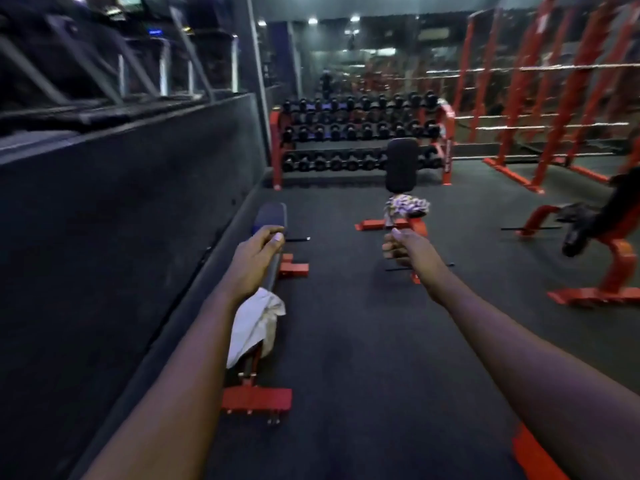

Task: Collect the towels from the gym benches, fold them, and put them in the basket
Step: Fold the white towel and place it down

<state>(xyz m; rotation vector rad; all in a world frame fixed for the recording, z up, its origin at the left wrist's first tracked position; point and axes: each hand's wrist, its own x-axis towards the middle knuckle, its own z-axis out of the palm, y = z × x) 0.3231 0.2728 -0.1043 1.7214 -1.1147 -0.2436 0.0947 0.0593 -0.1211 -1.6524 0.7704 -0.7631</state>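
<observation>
Left hand (pixel 258 251) hangs loose and empty over the tabletop (pixel 270 216), white towel (pixel 254 327) lying back under its forearm, while the curled right hand (pixel 401 247) sits just below the patterned towel (pixel 407 207) dead ahead, grip impossible to tell.

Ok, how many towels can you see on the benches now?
2 for certain: a white towel draped over the left bench, and a patterned towel on the middle bench. A dark heap on the right bench may be a third; too blurred to tell.
</observation>
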